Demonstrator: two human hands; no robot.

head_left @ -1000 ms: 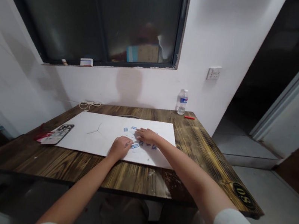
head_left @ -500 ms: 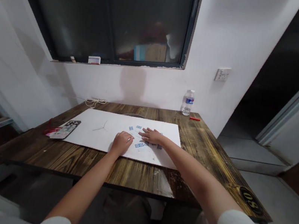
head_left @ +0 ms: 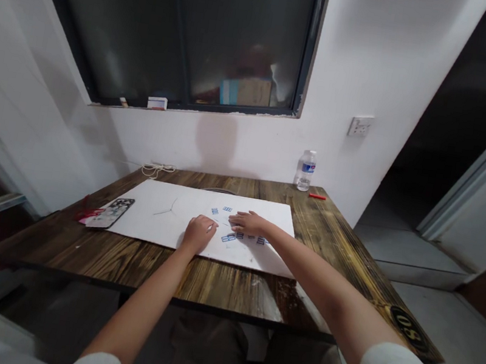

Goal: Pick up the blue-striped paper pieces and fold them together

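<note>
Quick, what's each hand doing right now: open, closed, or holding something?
Left hand: curled at the white board; whether it holds anything cannot be told.
Right hand: open, palm down, near the blue marks.

A round black number plate (head_left: 408, 329) at the near right corner of the wooden table (head_left: 339, 240) is displaying "08" in yellowish numerals. A blue label (head_left: 308, 168) is wrapping the clear plastic bottle (head_left: 303, 184); its print is appearing too small to read. Blue marks (head_left: 228, 238) on the white board (head_left: 198, 198) are likewise appearing illegible.
</note>
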